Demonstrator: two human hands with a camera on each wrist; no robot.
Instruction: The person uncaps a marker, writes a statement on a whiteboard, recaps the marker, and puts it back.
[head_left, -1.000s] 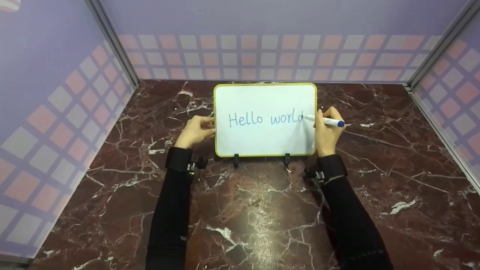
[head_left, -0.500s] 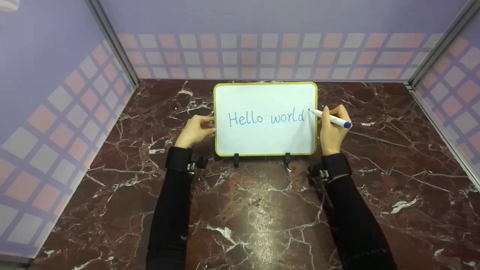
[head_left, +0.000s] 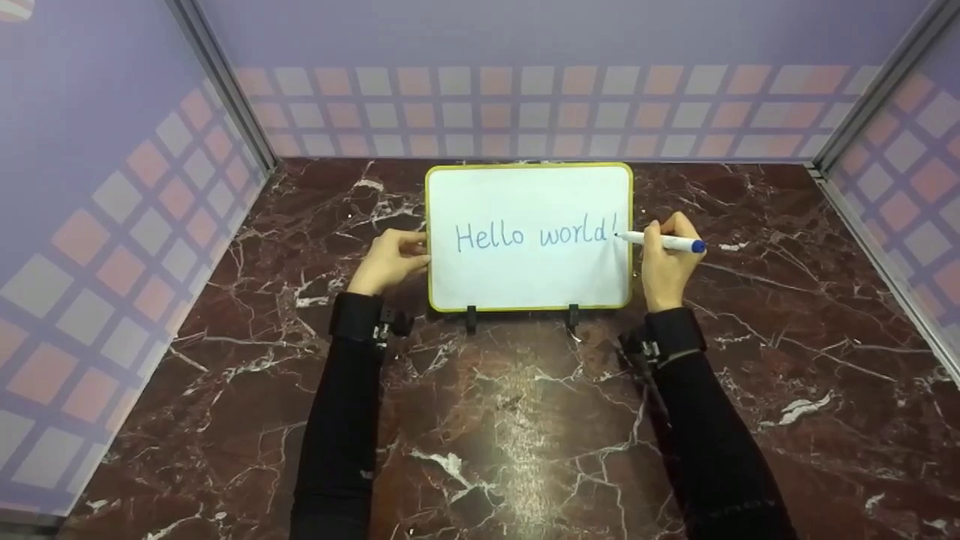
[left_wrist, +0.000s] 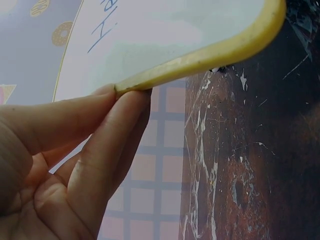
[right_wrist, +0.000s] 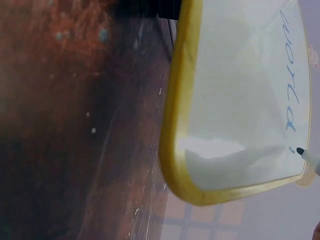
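A whiteboard (head_left: 525, 277) with a yellow rim stands tilted back on a black stand, and blue handwriting on it reads "Hello world!". My left hand (head_left: 390, 261) pinches its left edge between thumb and fingers; the fingertips (left_wrist: 131, 97) show right at the yellow rim in the left wrist view. Beyond the right edge, my right hand (head_left: 666, 262) holds a white marker (head_left: 667, 241) with a blue end. The marker's dark tip is at the foot of the exclamation mark. In the right wrist view only the marker's front part (right_wrist: 311, 158) and a bit of the hand show.
Two black stand feet (head_left: 471, 319) poke out under the board. The dark red marbled table (head_left: 480, 435) reaches back to a purple wall (head_left: 525, 45) with pink and white squares. Side panels (head_left: 90, 187) rise at left and right.
The marker moved from the "d" up to its right, then down, and an exclamation mark now follows "world". My right hand shifted slightly right. My left hand stayed at the board's edge.
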